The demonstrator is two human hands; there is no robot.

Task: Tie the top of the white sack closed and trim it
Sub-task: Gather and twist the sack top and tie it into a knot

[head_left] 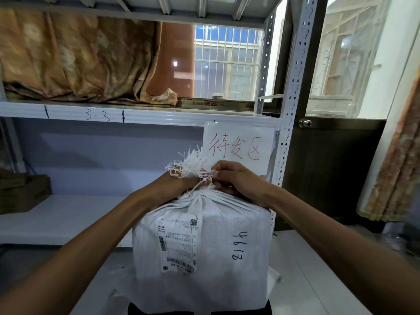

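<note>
Hands (pixel 204 180) pinch the white sack's (pixel 204 246) frayed top (pixel 193 165), left fingers seemingly hidden behind.

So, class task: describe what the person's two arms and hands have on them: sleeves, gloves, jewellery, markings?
Both forearms are bare to the frame edge: no sleeves show. The left hand is largely hidden behind the sack's frayed top. The right hand has no glove, ring or watch. No markings show.
</note>
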